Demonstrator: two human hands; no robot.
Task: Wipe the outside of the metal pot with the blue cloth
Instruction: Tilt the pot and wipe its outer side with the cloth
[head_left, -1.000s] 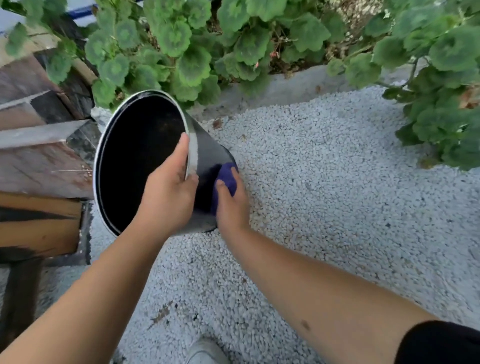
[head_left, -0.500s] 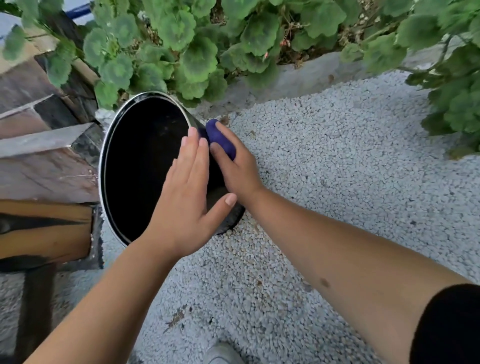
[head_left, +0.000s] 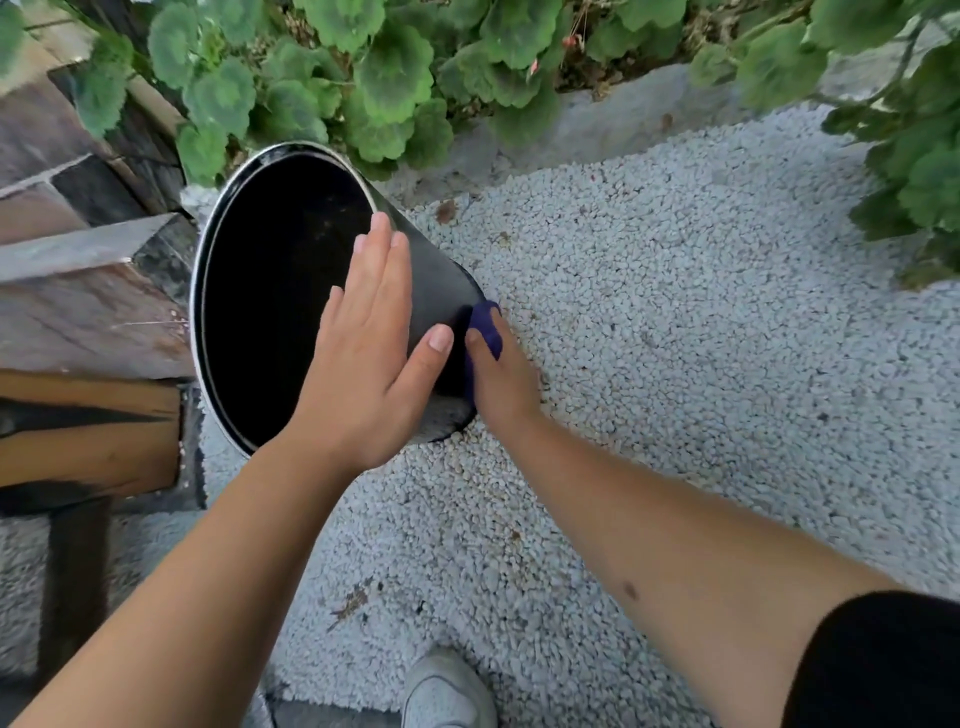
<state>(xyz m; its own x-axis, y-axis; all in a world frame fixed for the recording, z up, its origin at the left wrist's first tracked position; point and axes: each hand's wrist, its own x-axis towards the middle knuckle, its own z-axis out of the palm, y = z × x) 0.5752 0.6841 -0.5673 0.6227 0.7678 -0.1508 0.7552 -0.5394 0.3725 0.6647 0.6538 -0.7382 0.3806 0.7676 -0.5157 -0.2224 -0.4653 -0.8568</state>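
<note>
A dark metal pot (head_left: 441, 270) with a pale rim stands tilted on white gravel, its black opening facing me. My left hand (head_left: 371, 353) lies flat against the pot's rim and outer wall, fingers stretched out, thumb spread to the right. My right hand (head_left: 501, 374) presses a small blue cloth (head_left: 485, 325) against the lower right side of the pot, near its base. Most of the cloth is hidden under my fingers.
White gravel (head_left: 675, 312) covers the ground to the right and front. Green leafy plants (head_left: 374, 78) and a stone kerb (head_left: 597, 124) run behind the pot. Wooden boards and stone slabs (head_left: 78, 312) lie to the left. A grey shoe (head_left: 447, 691) shows at the bottom.
My right hand with the cloth has slid from the pot's upper side, near the rim, down to its lower side. My left hand stays flat on the pot.
</note>
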